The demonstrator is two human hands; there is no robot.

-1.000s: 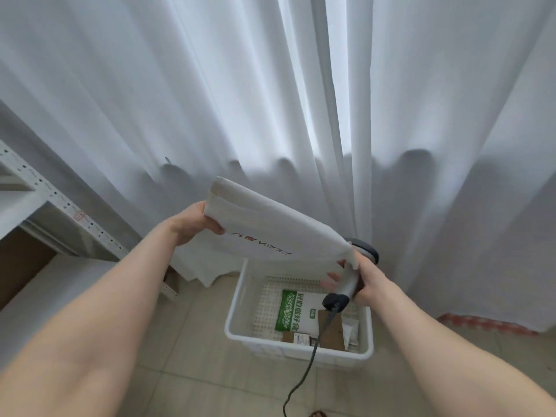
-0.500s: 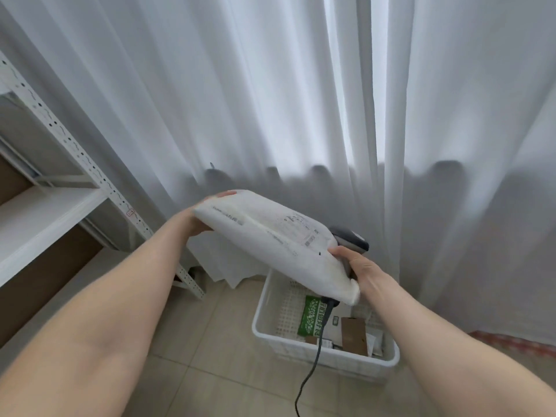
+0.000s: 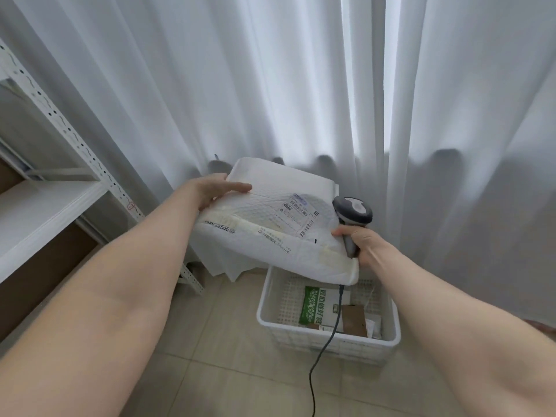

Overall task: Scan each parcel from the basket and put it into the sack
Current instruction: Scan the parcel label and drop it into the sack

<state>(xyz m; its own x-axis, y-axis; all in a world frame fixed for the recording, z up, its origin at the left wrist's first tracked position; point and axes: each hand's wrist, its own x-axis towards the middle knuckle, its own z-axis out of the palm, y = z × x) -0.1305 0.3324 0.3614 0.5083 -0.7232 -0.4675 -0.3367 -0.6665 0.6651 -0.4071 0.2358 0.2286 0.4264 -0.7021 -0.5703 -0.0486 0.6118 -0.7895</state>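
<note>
Now the white padded parcel (image 3: 270, 239) is up in the air, label side up, with its near right corner over the white basket (image 3: 331, 346). Its quilted surface carries a shipping label with barcodes and lines of printed text. The left hand (image 3: 215, 191) pinches its far left edge, thumb on top. The right hand (image 3: 365, 245) grips the barcode scanner (image 3: 353, 210) just beside the parcel's right edge. A green packet (image 3: 313, 305) lies in the basket.
</note>
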